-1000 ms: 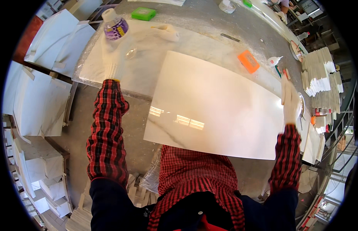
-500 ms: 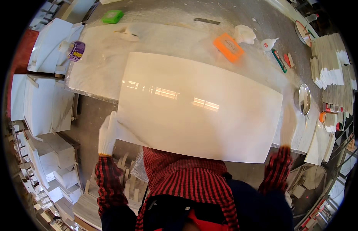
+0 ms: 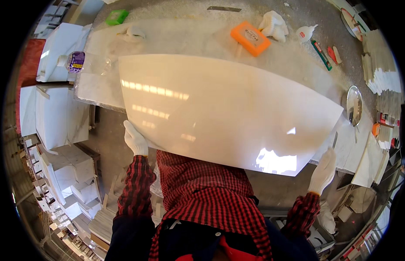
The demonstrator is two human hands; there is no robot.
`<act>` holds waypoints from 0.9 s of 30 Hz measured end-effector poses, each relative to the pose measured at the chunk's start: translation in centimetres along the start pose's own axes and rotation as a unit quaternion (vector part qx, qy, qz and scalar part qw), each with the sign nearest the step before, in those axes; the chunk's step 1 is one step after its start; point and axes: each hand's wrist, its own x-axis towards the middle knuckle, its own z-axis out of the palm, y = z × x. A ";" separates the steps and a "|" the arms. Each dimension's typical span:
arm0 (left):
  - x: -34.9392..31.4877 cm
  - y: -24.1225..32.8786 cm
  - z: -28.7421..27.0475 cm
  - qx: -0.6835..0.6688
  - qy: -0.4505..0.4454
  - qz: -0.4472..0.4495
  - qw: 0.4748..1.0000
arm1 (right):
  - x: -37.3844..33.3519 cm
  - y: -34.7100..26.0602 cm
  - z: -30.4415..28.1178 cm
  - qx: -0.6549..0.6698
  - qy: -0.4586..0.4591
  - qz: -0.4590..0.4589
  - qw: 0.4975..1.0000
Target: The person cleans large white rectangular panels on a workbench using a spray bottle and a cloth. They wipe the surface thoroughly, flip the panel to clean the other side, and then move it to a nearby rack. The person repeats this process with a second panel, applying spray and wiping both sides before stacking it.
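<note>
A large glossy white slab (image 3: 228, 108) lies tilted over the worktable, its near edge by my checked apron (image 3: 202, 178). My left hand (image 3: 136, 138), in a white glove, is at the slab's near left corner and grips its edge; the fingers partly hide behind it. Just off the slab's right edge, my gloved right hand (image 3: 323, 172) is closed round a thin grey blade-like tool (image 3: 335, 139), which points up and away. Its handle is hidden in the glove.
Beyond the slab, the dusty worktable (image 3: 180, 37) bears an orange box (image 3: 250, 38), a crumpled white cloth (image 3: 274, 26), a white squeeze bottle (image 3: 306, 33), a green cutter (image 3: 321, 55) and a metal bowl (image 3: 354, 105). A purple-labelled bottle (image 3: 75, 62) stands left. Stacked slabs (image 3: 382, 65) flank the right.
The slab has tilted and appears larger, with its reflections shifted. My left hand has moved right onto its corner. My right hand has come nearer my body, and the blade-like tool now shows in it.
</note>
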 end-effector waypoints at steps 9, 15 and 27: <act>0.0 0.2 0.7 0.021 0.034 0.011 0.999 | 5.2 -8.0 3.1 0.518 -0.079 0.243 0.816; 0.2 1.7 -0.9 0.097 -0.018 -0.101 0.990 | 4.5 -5.9 2.8 0.559 -0.054 0.141 0.815; -3.2 7.0 -6.2 -0.182 0.216 -0.229 0.932 | 4.7 -21.0 -7.4 0.378 0.040 -0.007 0.925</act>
